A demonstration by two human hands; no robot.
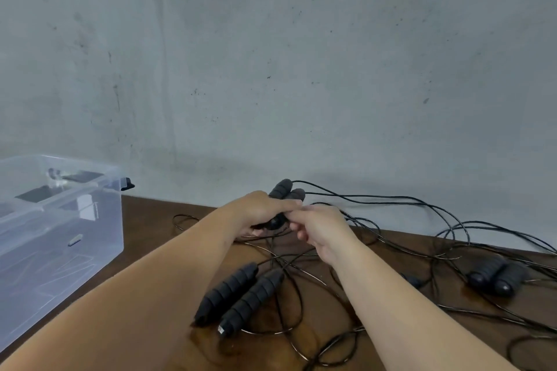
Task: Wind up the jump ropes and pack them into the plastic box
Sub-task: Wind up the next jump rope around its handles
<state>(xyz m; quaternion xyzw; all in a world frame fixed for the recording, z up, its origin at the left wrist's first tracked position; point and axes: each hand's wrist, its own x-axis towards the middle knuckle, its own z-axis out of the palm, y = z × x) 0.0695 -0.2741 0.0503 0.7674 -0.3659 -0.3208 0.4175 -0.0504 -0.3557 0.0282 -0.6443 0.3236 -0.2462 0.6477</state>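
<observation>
Nearest the camera, a pair of black ribbed foam jump-rope handles lies side by side on the dark brown wooden table, their thin black cords looping in a loose tangle across the wood. To the right, another pair of black foam handles rests on the table among more cord. Two bare forearms reach forward over the first pair. The left hand is curled round a third pair of black ribbed handles, whose upper ends stick out above the fingers; it holds them raised above the table. The right hand meets it from the right, fingers curled and pinching a thin black rope that trails from those handles away to the right. At the left edge stands the clear plastic storage box, open-topped, well apart from the hands. Behind everything rises a grey concrete wall.
</observation>
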